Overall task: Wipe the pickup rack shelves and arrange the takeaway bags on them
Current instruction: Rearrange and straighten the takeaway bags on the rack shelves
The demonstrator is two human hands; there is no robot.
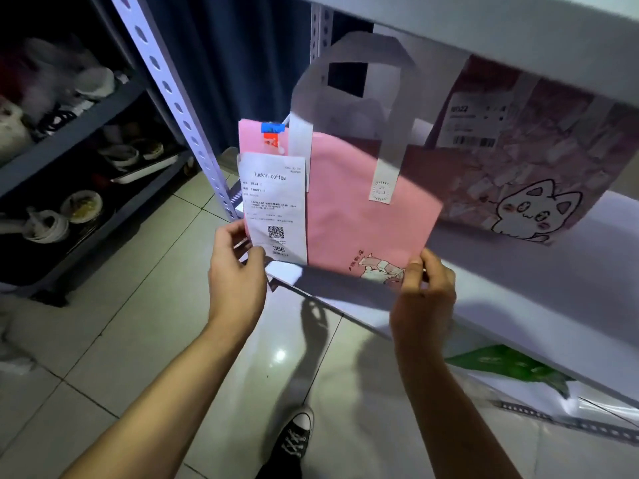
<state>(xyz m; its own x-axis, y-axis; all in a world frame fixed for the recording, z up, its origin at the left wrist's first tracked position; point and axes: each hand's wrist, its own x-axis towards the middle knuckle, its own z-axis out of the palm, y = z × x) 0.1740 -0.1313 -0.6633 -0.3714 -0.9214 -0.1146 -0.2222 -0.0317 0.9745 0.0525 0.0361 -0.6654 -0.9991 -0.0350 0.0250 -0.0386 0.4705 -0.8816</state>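
Hands, pink bag between

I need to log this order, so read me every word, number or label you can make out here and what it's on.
"luckin coffee": heading of the receipt on the pink bag.
"366": bottom of that receipt.
Receipt's other lines and QR code: too small.
Label on the cat-print bag: blurred.
Characters on pink bag: unreadable.

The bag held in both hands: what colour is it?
Pink bag with grey handles, seen in the head view.
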